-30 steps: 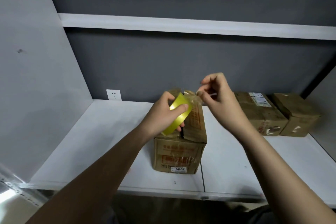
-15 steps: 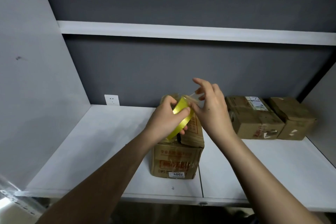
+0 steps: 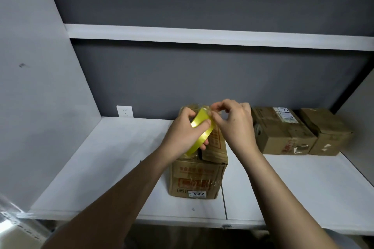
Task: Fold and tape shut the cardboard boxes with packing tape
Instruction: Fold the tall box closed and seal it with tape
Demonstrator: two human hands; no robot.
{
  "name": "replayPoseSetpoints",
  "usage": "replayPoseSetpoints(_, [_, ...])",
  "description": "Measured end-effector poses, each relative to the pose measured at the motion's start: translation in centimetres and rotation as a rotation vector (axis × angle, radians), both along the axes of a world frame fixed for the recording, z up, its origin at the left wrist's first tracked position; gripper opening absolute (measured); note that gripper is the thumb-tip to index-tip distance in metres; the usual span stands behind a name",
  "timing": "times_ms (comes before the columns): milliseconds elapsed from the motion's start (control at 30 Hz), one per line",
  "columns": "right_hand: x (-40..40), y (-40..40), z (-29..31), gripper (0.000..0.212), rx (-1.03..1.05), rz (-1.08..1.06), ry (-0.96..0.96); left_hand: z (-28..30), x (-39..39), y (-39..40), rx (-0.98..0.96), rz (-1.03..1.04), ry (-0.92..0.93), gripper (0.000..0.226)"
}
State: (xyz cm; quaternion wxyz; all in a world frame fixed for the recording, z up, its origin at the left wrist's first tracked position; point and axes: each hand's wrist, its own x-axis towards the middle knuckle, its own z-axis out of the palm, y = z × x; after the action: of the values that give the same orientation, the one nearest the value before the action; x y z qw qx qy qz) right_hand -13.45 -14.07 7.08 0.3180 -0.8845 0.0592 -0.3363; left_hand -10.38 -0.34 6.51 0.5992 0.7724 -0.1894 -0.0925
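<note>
While the white wall socket sits idle at the far left of the back wall, the left hand curls its fingers and thumb around the yellow tape roll, holding it tilted just above the top of the near cardboard box, probably so the strip can be drawn straight along the centre seam. To its right, the right hand pinches at the roll's upper edge with thumb and forefinger, the other fingers bent; it seems to be picking up the clear tape end, though the film itself is too faint to make out. That box stands on the white shelf, flaps folded down with a dark gap showing at the near end. Farther right, two more boxes rest against each other near the dark grey back wall, under an upper shelf board.
</note>
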Motion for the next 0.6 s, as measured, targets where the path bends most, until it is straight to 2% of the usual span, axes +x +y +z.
replayPoseSetpoints(33, [0.1,-0.3,0.2,0.002,0.012,0.018,0.041,0.0,0.0,0.1,-0.006,-0.001,0.008,0.023])
replayPoseSetpoints(133, [0.3,-1.2,0.7,0.012,0.142,0.179,0.123,0.0,0.0,0.4,-0.004,-0.01,0.021,0.023])
replayPoseSetpoints(200, [0.4,-1.5,0.9,0.007,0.216,0.258,0.143,0.1,-0.1,0.4,-0.016,-0.02,0.031,0.023])
replayPoseSetpoints(300, [0.1,-1.6,1.0,0.007,0.477,0.421,0.113,0.3,-0.2,0.5,-0.071,-0.038,0.068,0.021])
replayPoseSetpoints(467, [0.1,-1.7,0.3,0.02,0.685,0.45,0.05,0.5,-0.2,0.3,-0.136,-0.075,0.11,0.017])
replayPoseSetpoints(533, [0.2,-1.8,0.2,0.028,0.783,0.476,0.1,0.5,-0.3,0.2,-0.141,-0.086,0.116,0.018])
replayPoseSetpoints(600, [0.3,-2.0,0.3,0.025,0.836,0.489,0.175,0.3,-0.3,0.1,-0.135,-0.092,0.114,0.019])
